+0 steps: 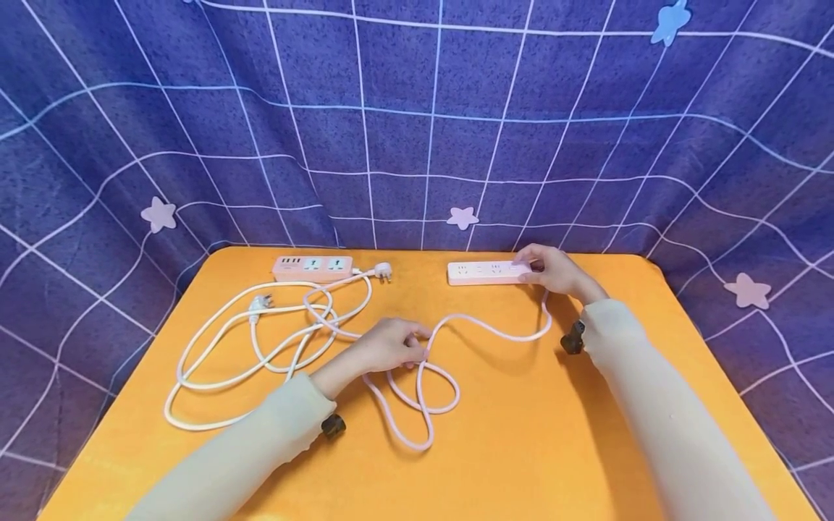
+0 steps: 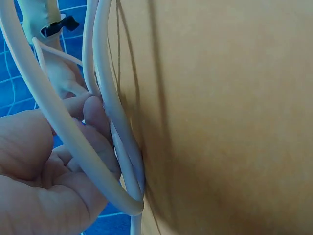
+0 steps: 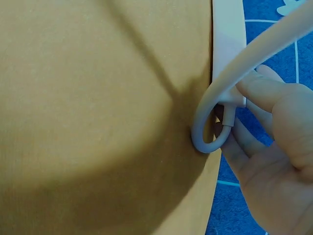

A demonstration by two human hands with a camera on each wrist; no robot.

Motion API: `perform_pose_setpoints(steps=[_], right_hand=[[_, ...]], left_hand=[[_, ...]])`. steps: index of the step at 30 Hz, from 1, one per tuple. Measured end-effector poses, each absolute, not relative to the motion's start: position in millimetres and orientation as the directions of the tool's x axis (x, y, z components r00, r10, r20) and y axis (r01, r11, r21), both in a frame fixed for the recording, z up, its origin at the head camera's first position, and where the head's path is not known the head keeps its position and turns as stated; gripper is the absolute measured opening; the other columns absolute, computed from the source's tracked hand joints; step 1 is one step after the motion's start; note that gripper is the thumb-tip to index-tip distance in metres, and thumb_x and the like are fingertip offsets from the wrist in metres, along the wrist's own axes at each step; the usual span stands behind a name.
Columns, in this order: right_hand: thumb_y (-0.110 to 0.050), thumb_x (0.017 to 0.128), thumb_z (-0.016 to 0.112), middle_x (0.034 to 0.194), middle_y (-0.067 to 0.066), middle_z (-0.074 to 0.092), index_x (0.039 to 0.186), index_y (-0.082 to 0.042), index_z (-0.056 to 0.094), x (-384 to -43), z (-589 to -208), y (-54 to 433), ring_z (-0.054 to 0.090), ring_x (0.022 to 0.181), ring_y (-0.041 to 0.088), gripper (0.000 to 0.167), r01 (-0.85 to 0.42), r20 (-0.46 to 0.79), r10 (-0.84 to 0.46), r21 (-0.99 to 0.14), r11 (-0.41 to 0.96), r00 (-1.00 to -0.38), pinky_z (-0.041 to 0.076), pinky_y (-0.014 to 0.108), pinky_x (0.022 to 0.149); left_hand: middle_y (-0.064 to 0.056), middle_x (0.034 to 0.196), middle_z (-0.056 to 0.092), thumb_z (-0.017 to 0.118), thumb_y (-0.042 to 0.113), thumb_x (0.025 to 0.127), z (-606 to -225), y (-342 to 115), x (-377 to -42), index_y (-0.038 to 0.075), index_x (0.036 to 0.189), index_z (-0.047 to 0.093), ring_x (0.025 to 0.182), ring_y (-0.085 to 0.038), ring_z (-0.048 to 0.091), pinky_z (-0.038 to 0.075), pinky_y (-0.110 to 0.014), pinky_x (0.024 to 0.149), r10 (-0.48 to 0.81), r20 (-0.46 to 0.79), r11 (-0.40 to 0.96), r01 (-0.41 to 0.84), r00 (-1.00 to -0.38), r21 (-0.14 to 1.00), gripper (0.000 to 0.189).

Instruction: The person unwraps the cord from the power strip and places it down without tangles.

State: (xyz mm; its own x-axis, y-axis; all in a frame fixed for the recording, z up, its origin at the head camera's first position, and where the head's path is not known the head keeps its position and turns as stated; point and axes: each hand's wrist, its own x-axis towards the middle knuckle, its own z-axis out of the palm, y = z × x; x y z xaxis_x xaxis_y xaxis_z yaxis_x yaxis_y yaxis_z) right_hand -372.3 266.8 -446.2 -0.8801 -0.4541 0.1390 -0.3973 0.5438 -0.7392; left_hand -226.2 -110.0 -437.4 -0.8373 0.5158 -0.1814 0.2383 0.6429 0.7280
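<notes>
A pale pink power strip (image 1: 478,273) lies at the back right of the table, its sockets facing up. My right hand (image 1: 554,269) grips its right end, where the cord (image 3: 205,127) bends out in a tight loop. That pink cord (image 1: 495,336) runs left in a wave to my left hand (image 1: 389,346), which pinches it between thumb and fingertips. Loose loops of cord (image 1: 420,445) lie below the left hand. Close up in the left wrist view, several strands of cord (image 2: 73,132) cross in front of the left fingers.
A second power strip (image 1: 293,270), pink with white, sits at the back left. Beside it is a plug (image 1: 383,270). A white cord (image 1: 189,362) spreads in wide loops over the table's left side, with another plug (image 1: 259,302) among them. A blue gridded curtain (image 1: 404,145) hangs behind.
</notes>
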Motion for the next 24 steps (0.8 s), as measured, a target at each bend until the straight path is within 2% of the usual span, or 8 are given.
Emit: perform_pose_setpoints(steps=[6, 12, 17, 24], right_hand=[[0.009, 0.091, 0.078, 0.118, 0.027, 0.069, 0.115, 0.008, 0.068, -373, -448, 265, 0.065, 0.115, 0.046, 0.026, -0.415, 0.162, -0.436, -0.697, 0.585, -0.885, 0.050, 0.059, 0.108], [0.001, 0.091, 0.082, 0.110, 0.021, 0.070, 0.114, 0.003, 0.071, -371, -446, 267, 0.070, 0.104, 0.043, 0.026, -0.389, 0.138, -0.398, -0.637, 0.665, -0.907, 0.056, 0.057, 0.097], [-0.004, 0.092, 0.083, 0.115, 0.021, 0.070, 0.115, 0.000, 0.072, -368, -442, 270, 0.070, 0.106, 0.042, 0.027, -0.354, 0.098, -0.381, -0.630, 0.691, -0.919, 0.055, 0.055, 0.098], [-0.008, 0.097, 0.078, 0.128, 0.024, 0.068, 0.121, -0.001, 0.070, -365, -445, 273, 0.067, 0.119, 0.045, 0.025, -0.312, 0.060, -0.360, -0.644, 0.699, -0.931, 0.053, 0.057, 0.103]], left_hand=[[0.006, 0.085, 0.075, 0.077, 0.016, 0.099, -441, -110, -227, 0.008, 0.135, 0.071, 0.073, -0.015, 0.072, 0.054, -0.025, 0.068, 0.537, -0.145, 0.624, 0.275, -0.831, 0.731, 0.037], [0.007, 0.096, 0.078, 0.077, 0.018, 0.099, -445, -112, -229, 0.012, 0.132, 0.072, 0.083, -0.007, 0.070, 0.057, -0.027, 0.076, 0.564, -0.114, 0.593, 0.306, -0.818, 0.745, 0.034], [0.007, 0.101, 0.079, 0.077, 0.019, 0.100, -447, -114, -231, 0.014, 0.133, 0.071, 0.089, -0.006, 0.070, 0.057, -0.028, 0.080, 0.575, -0.116, 0.579, 0.302, -0.810, 0.757, 0.035], [0.005, 0.108, 0.079, 0.074, 0.021, 0.102, -445, -120, -230, 0.014, 0.134, 0.071, 0.097, -0.010, 0.072, 0.059, -0.030, 0.081, 0.582, -0.119, 0.540, 0.273, -0.805, 0.796, 0.033]])
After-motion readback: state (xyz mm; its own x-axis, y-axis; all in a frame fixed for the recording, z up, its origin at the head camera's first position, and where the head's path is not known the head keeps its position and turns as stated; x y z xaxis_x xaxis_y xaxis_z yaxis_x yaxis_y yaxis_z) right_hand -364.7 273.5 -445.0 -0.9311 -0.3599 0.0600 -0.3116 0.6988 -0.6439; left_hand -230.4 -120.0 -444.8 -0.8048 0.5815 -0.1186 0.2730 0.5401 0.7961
